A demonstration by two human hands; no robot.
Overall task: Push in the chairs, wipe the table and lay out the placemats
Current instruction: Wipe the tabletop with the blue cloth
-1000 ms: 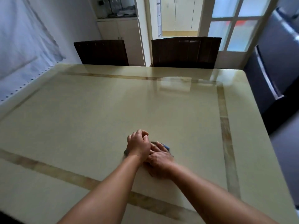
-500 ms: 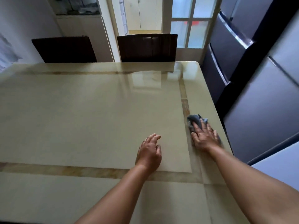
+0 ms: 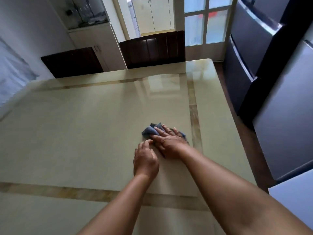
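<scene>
Glossy cream stone surface (image 3: 84, 133), rectangular, tan inlaid border. Dark slatted chairs (image 3: 152, 48) pushed in, far edge. Right hand (image 3: 169, 143) flat, fingers straight, pressing crumpled blue cloth (image 3: 149, 130) near right border. Left hand (image 3: 145, 160) loosely curled, empty, alongside.

The crumpled blue-grey cloth (image 3: 149, 131) lies mostly hidden under the right hand (image 3: 169, 143). The glossy cream stone surface (image 3: 76, 133) is cut off left and below.

A grey fridge (image 3: 254, 53) stands right; a white cabinet (image 3: 94, 41) far left.
</scene>
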